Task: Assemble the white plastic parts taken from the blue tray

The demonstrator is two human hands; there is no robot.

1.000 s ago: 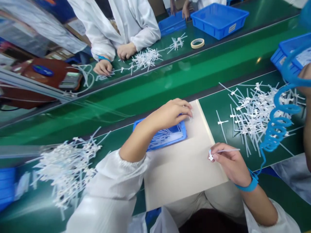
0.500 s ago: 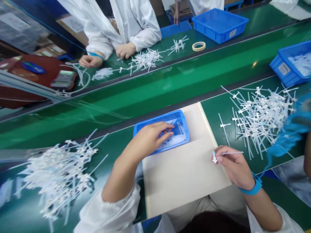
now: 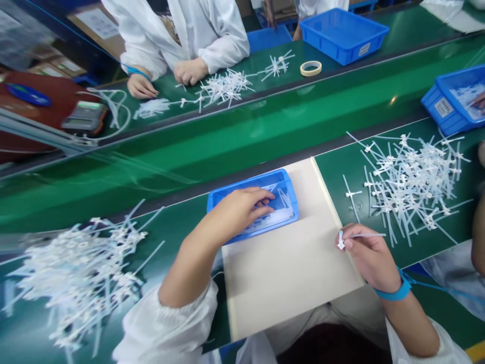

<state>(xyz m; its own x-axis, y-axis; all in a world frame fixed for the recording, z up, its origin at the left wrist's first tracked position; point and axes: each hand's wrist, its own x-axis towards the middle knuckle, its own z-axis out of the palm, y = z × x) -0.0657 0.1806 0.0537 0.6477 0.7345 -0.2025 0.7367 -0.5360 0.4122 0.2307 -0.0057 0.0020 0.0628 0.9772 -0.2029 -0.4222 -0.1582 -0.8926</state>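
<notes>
My left hand (image 3: pixel 248 205) reaches into a small blue bin (image 3: pixel 254 233) of thin, clear tube pieces (image 3: pixel 278 218). Its fingers are bent, with thumb and forefinger apart, and nothing shows between them. At the right edge of the pale work board (image 3: pixel 291 273), my right hand (image 3: pixel 369 253) pinches a small white plastic connector with thin tubes (image 3: pixel 341 240). One tube points right across the fingers, while a short, blue-tipped one stands up. A blue wrist strap (image 3: pixel 396 290) circles the right wrist.
Heaps of tubed white connectors lie left (image 3: pixel 87 278) and right (image 3: pixel 417 182) of the board. Across the green divider (image 3: pixel 242 129), a co-worker's hands (image 3: pixel 189 71) rest beside another heap (image 3: pixel 227 86). A tape roll (image 3: pixel 310 69) and blue trays (image 3: pixel 343 38) stand there. Another blue bin (image 3: pixel 447 108) is at right.
My hands keep nearly the same poses. The blue coiled cord at the right has swung away from the right heap. A hand now shows in the far-right bin, and the co-worker's hand opposite has shifted.
</notes>
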